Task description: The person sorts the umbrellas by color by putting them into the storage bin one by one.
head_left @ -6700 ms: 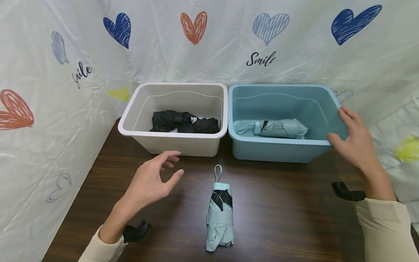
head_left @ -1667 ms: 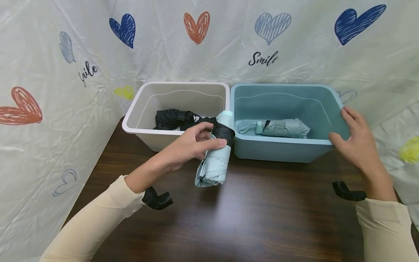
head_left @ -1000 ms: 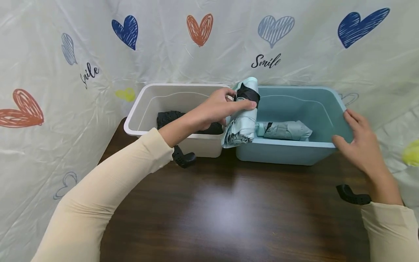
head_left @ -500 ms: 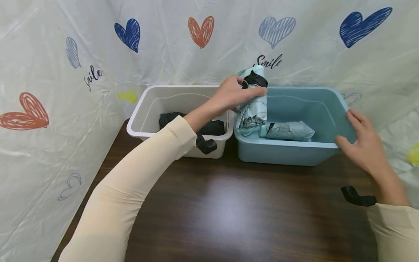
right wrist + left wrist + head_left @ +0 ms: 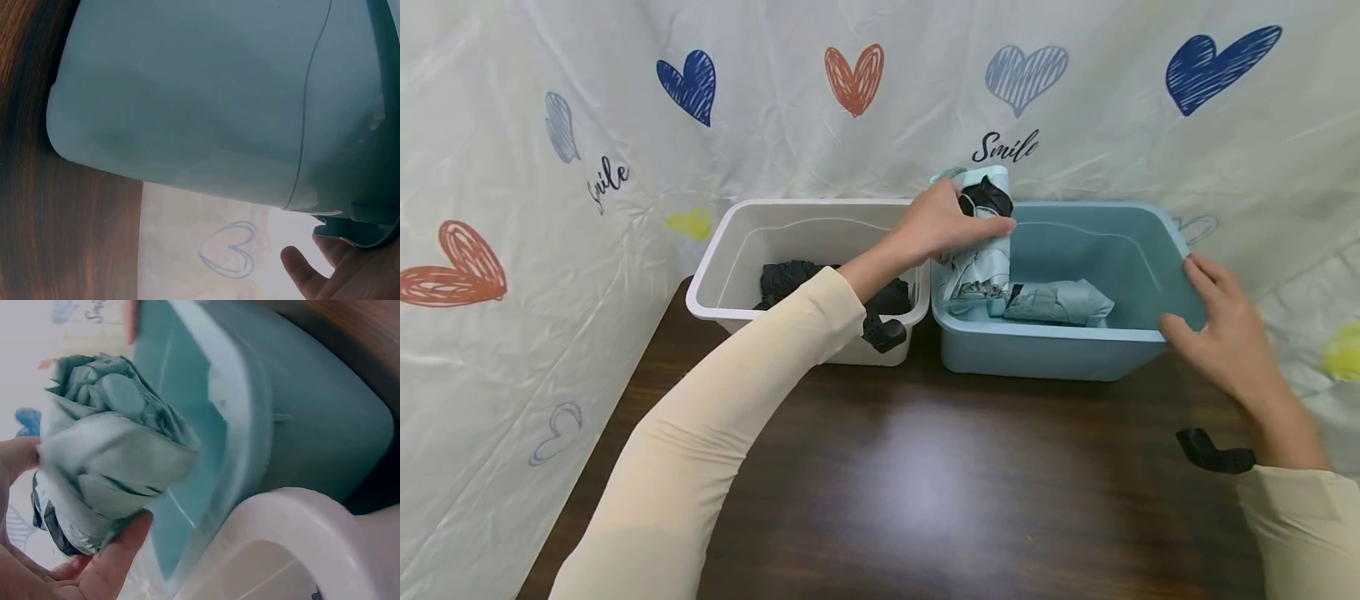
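Note:
My left hand (image 5: pixel 951 223) grips a folded pale-green umbrella (image 5: pixel 988 258) with a black band near its upper end. It is tilted over the left end of the blue bin (image 5: pixel 1045 333). In the left wrist view the umbrella's gathered fabric (image 5: pixel 112 450) sits between thumb and fingers, above the opening. A second folded pale-green umbrella (image 5: pixel 1063 302) lies inside that bin, its handle end partly covered by the held one. My right hand (image 5: pixel 1232 333) holds the bin's right front corner, thumb at the front rim; the right wrist view shows fingers (image 5: pixel 303 272) by the rim.
A white bin (image 5: pixel 722 315) stands left of the blue one, nearly touching it. Black folded umbrellas (image 5: pixel 786 279) lie inside, partly hidden by my left arm. Both bins stand on a dark wooden table (image 5: pixel 925 492) before a heart-printed sheet (image 5: pixel 760 142).
My left hand has lifted the umbrella off the table and carried it up and right to the blue bin; lately it has dipped slightly. My right hand has stayed on the bin's corner.

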Demonstrator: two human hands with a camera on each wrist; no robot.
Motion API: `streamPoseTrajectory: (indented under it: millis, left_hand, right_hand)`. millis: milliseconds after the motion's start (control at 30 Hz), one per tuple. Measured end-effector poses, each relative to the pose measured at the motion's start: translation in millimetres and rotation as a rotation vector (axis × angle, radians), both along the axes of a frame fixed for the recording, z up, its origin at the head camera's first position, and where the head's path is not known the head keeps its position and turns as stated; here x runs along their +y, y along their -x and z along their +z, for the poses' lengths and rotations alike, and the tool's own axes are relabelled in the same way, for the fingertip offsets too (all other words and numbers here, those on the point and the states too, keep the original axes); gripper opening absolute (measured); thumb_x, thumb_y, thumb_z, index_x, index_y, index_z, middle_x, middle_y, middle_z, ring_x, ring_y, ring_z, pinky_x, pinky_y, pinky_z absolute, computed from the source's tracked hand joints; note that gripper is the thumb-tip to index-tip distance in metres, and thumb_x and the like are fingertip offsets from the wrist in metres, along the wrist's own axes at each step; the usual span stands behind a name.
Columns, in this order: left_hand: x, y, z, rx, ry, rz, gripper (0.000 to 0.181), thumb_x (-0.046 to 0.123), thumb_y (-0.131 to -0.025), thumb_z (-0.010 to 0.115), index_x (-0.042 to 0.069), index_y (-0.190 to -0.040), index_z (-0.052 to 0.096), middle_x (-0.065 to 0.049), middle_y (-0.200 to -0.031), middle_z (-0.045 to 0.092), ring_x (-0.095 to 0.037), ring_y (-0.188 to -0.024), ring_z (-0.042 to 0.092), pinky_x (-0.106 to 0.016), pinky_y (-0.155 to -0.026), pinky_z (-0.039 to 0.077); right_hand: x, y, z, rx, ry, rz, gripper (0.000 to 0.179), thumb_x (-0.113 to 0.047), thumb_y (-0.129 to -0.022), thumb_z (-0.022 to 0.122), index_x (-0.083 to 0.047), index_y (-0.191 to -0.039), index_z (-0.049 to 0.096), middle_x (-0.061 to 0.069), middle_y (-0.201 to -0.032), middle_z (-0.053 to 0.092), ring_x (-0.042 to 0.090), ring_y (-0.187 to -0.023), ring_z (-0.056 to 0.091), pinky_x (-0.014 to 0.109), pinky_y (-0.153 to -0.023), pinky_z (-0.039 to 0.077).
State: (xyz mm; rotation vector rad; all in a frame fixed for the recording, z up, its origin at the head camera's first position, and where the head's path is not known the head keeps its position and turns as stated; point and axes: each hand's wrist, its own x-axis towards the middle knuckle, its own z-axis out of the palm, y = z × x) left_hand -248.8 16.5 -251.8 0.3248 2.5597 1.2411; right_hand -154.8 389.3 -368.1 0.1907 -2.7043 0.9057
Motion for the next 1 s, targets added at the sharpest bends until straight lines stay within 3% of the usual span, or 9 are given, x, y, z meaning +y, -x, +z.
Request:
streamPoseTrajectory:
  millis: [100, 200, 267, 333, 500, 733, 1000]
  left_hand:
    - [-3.0, -0.7, 1.1, -0.030, 0.055, 0.000, 0.060, 0.045, -0.097, 0.071, 0.009, -0.140, 0.051, -0.010, -0.135, 0.062, -0.016, -0.081, 0.067, -0.031, -0.074, 0.064]
    - [-9.9, -0.4, 3.8, -0.044, 0.039, 0.021, 0.062, 0.039, -0.101, 0.066, 0.009, -0.151, 0.043, -0.008, -0.146, 0.058, -0.019, -0.085, 0.069, -0.028, -0.082, 0.062]
    - [-15.5, -0.6, 6.1, -0.032, 0.016, 0.032, 0.057, 0.038, -0.102, 0.065, 0.011, -0.149, 0.046, -0.006, -0.146, 0.058, -0.018, -0.094, 0.068, -0.028, -0.088, 0.059]
    - [-21.5, -1.7, 6.5, -0.004, -0.009, 0.026, 0.054, 0.037, -0.102, 0.064, 0.011, -0.147, 0.048, -0.006, -0.144, 0.059, -0.018, -0.107, 0.066, -0.029, -0.095, 0.056]
    - [-36.0, -9.1, 1.4, 0.022, -0.027, -0.038, 0.051, 0.033, -0.104, 0.063, 0.009, -0.146, 0.049, -0.011, -0.146, 0.058, -0.022, -0.129, 0.059, -0.035, -0.105, 0.053]
    - [-55.6, -19.6, -6.6, 0.079, -0.045, -0.092, 0.046, 0.029, -0.104, 0.063, 0.008, -0.144, 0.053, -0.014, -0.143, 0.059, -0.025, -0.130, 0.058, -0.038, -0.106, 0.054]
    - [-73.9, -28.8, -7.3, 0.175, 0.049, -0.140, 0.049, 0.032, -0.104, 0.062, 0.010, -0.146, 0.052, -0.010, -0.145, 0.059, -0.026, -0.134, 0.058, -0.040, -0.114, 0.050]
  right_hand:
    - [-2, -0.7, -1.9, -0.008, -0.002, -0.007, 0.078, -0.019, -0.093, 0.053, 0.001, -0.165, 0.029, 0.025, -0.173, 0.027, 0.054, -0.156, 0.026, 0.058, -0.130, 0.020]
    - [-3, -1.1, -4.1, -0.005, 0.000, -0.011, 0.078, -0.019, -0.093, 0.053, 0.002, -0.164, 0.030, 0.027, -0.172, 0.028, 0.055, -0.155, 0.028, 0.061, -0.129, 0.021]
    - [-3, -1.2, -5.5, -0.001, 0.003, -0.009, 0.077, -0.019, -0.093, 0.053, 0.002, -0.164, 0.030, 0.028, -0.171, 0.028, 0.057, -0.153, 0.029, 0.063, -0.129, 0.022]
    - [-3, -1.6, -6.6, 0.000, 0.004, -0.012, 0.077, -0.019, -0.093, 0.053, 0.002, -0.164, 0.030, 0.027, -0.172, 0.028, 0.058, -0.153, 0.029, 0.054, -0.129, 0.022]
    - [-2, -2.4, -8.8, -0.003, -0.003, -0.020, 0.077, -0.018, -0.093, 0.052, 0.003, -0.164, 0.029, 0.026, -0.172, 0.027, 0.057, -0.154, 0.028, 0.045, -0.131, 0.019]
    - [-4, -1.2, -8.4, -0.008, 0.004, -0.006, 0.078, -0.018, -0.094, 0.053, 0.003, -0.164, 0.028, 0.027, -0.173, 0.026, 0.055, -0.157, 0.025, 0.053, -0.132, 0.018]
    - [-1, -0.7, -4.9, 0.024, 0.010, -0.012, 0.077, -0.018, -0.093, 0.052, 0.002, -0.164, 0.031, 0.026, -0.172, 0.028, 0.055, -0.155, 0.028, 0.025, -0.127, 0.016]
